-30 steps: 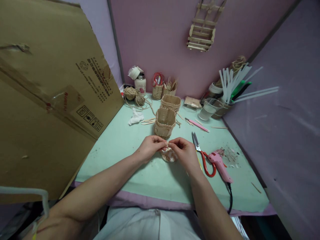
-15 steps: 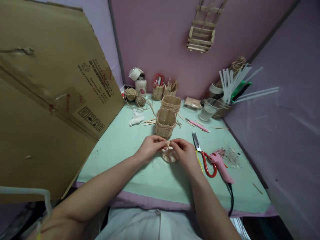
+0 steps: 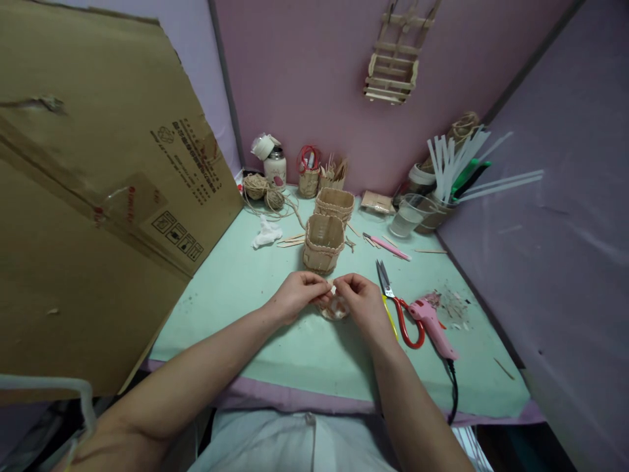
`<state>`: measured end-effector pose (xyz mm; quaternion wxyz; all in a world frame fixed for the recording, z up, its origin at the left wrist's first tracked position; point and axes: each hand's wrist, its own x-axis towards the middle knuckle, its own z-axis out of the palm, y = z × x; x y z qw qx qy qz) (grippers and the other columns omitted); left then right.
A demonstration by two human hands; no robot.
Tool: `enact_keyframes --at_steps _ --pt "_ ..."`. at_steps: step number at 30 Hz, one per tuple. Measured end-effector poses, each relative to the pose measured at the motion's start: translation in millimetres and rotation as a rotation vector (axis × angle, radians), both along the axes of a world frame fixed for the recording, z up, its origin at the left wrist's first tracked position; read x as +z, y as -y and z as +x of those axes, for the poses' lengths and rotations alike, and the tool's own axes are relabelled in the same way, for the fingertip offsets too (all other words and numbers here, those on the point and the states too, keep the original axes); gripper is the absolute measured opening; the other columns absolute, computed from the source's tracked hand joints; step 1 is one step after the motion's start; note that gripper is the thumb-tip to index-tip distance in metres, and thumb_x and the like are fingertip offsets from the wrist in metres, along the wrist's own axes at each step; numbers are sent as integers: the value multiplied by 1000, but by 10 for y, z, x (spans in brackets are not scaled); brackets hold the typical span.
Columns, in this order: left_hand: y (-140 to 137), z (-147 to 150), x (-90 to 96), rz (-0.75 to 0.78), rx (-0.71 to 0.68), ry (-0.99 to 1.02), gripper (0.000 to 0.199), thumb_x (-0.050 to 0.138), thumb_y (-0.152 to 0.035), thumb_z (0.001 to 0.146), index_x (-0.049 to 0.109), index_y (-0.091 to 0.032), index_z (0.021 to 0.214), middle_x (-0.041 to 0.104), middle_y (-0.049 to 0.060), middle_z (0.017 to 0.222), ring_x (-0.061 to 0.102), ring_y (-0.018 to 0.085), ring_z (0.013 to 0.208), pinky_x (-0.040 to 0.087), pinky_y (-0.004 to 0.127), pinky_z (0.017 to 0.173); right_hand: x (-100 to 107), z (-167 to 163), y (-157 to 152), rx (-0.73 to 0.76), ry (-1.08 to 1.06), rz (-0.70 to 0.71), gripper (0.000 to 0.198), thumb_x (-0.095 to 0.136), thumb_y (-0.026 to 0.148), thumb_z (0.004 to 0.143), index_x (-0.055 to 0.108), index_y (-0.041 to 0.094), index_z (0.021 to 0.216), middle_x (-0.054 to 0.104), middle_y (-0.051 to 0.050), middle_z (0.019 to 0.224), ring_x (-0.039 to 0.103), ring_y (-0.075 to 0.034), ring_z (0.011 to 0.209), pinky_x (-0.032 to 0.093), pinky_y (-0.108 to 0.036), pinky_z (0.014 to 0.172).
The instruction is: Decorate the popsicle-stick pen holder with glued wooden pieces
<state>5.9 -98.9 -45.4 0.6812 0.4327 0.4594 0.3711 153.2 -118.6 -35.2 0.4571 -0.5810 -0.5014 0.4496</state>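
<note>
My left hand (image 3: pixel 305 292) and my right hand (image 3: pixel 358 295) meet above the near middle of the table, fingers pinched together. Between their fingertips a small pale piece (image 3: pixel 331 282) shows, mostly hidden, so its kind is unclear. Just below them lies a small round brown-and-white item (image 3: pixel 336 309), partly covered by the hands. Right behind the fingers stands a square wooden basket (image 3: pixel 322 255) with a braided rim. A second similar basket (image 3: pixel 335 198) is behind it.
Red-handled scissors (image 3: pixel 400 314) and a pink glue gun (image 3: pixel 432 324) with a black cord lie at the right. Further back are a pink pen-like tool (image 3: pixel 388 247), a plastic cup (image 3: pixel 407 219), twine balls (image 3: pixel 265 191) and a crumpled tissue (image 3: pixel 266 232). A large cardboard box (image 3: pixel 98 196) borders the left.
My fingertips have shifted slightly down and drawn a little apart over the round item. The camera view has moved slightly; other things stay in place.
</note>
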Motion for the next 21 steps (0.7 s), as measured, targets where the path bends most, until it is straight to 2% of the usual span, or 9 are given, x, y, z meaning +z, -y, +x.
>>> enact_keyframes --at_steps 11,21 --pt "10 1 21 -5 11 -23 21 75 -30 65 65 -11 64 64 4 63 54 9 57 42 24 59 -4 -4 34 14 12 -28 21 64 37 72 62 17 68 59 0 60 50 -12 55 38 -23 51" --pt "-1 -35 23 26 -66 -41 17 72 -27 66 67 -11 62 66 6 62 56 10 56 38 23 54 -88 46 41 68 -11 -26 25 65 42 73 60 17 68 61 0 61 51 -13 55 38 -24 52"
